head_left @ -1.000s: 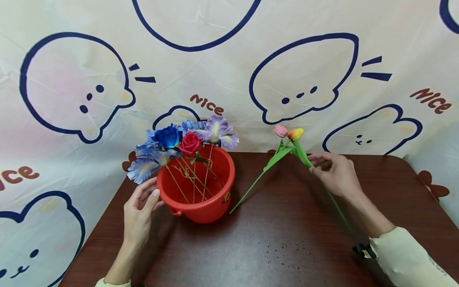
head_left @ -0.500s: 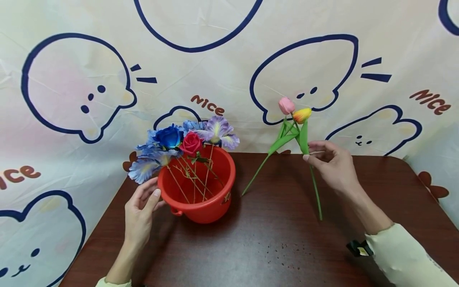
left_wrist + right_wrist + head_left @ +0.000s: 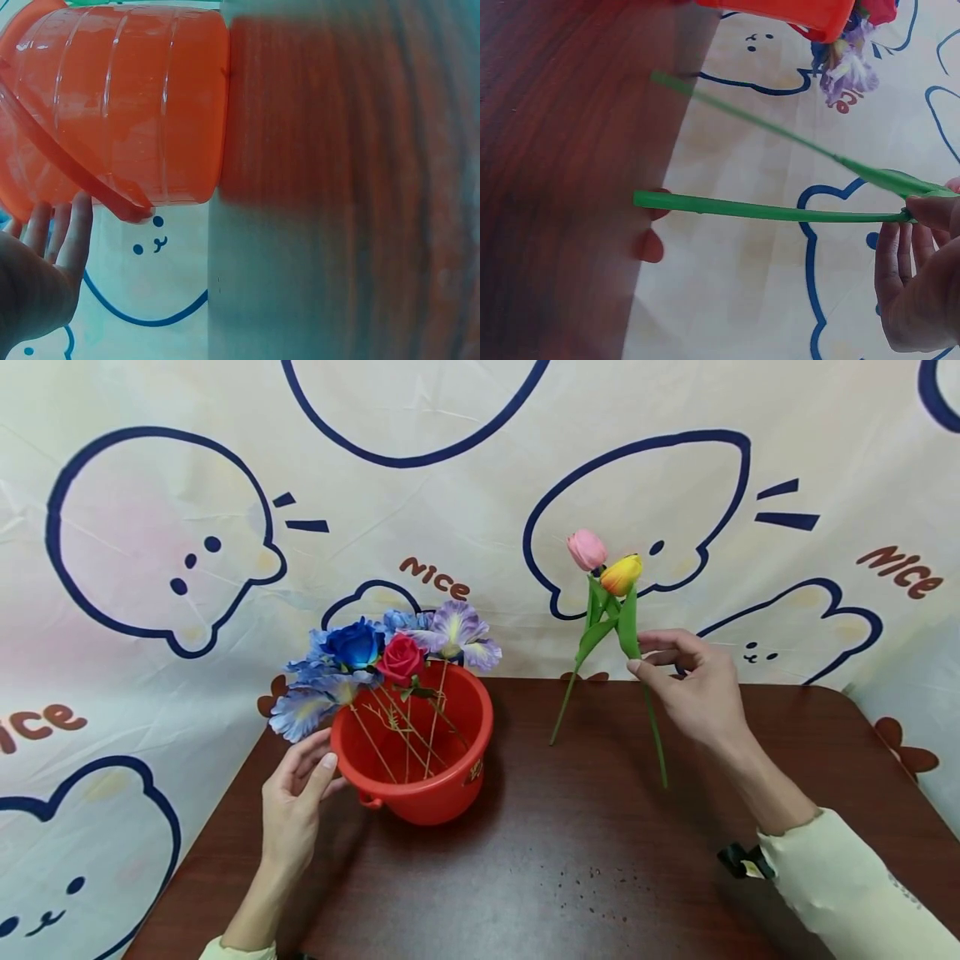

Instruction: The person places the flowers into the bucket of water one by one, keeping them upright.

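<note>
Off the table, my right hand [image 3: 693,681] pinches the green stem and leaf of a yellow-orange tulip [image 3: 622,575]. A pink tulip [image 3: 587,550] rises with it, its leaves crossing the other's. In the right wrist view, both stems [image 3: 765,212] hang apart below the pinching fingers. On the left stands a red bucket [image 3: 411,800], upright on the table. My left hand [image 3: 292,806] rests against the bucket's left side with fingers nearly straight, as the left wrist view also shows. Inside the bucket stand a red rose [image 3: 401,660], a blue rose [image 3: 354,645] and purple-blue irises [image 3: 453,633].
A dark brown wooden table [image 3: 480,902] runs back to a cartoon-printed cloth [image 3: 465,510]. Small dark specks or drops [image 3: 596,893] lie on the table's front middle. The bucket's handle [image 3: 67,161] hangs down its side.
My right hand has raised both tulips, and their stems have swung more upright, their lower ends rising. The left hand and the bucket have stayed in place.
</note>
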`<state>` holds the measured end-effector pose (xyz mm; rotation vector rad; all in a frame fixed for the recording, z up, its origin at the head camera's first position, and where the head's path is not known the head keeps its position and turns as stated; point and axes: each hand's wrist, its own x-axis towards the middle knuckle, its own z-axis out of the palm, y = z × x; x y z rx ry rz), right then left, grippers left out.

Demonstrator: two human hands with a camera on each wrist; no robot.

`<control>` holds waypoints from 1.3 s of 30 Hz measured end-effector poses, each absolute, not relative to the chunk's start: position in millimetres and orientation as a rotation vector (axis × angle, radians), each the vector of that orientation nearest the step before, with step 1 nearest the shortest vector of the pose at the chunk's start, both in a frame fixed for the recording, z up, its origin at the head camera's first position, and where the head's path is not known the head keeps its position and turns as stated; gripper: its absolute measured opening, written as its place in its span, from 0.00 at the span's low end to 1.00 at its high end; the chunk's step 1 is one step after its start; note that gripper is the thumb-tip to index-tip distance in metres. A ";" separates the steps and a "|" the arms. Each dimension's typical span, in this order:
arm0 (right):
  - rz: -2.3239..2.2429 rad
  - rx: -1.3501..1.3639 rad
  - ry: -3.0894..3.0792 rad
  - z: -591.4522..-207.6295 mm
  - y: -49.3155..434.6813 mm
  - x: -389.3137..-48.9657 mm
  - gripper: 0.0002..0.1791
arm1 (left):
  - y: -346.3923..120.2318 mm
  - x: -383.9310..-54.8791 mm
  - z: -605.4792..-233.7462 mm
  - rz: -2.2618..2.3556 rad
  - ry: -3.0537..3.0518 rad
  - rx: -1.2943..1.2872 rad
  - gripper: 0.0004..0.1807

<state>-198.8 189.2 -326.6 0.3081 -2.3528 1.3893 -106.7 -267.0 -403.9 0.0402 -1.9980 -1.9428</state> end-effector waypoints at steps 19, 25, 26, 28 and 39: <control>1.479 0.417 -2.306 -298.8 156.6 -200.4 0.17 | -266.3 -106.4 -404.0 -1.935 -2.011 0.044 0.23; 1.486 0.426 -2.286 -280.9 151.5 -200.7 0.18 | -267.1 -106.7 -403.9 -1.935 -2.008 0.035 0.23; 1.485 0.428 -2.283 -278.0 150.7 -200.4 0.18 | -267.2 -106.8 -404.0 -1.934 -2.007 0.033 0.23; 1.494 0.439 -2.264 -272.8 149.3 -200.1 0.18 | -267.5 -106.9 -404.2 -1.933 -2.007 0.029 0.23; 1.521 0.482 -2.202 -256.4 148.4 -198.9 0.19 | -267.0 -107.8 -406.6 -1.926 -1.987 0.000 0.23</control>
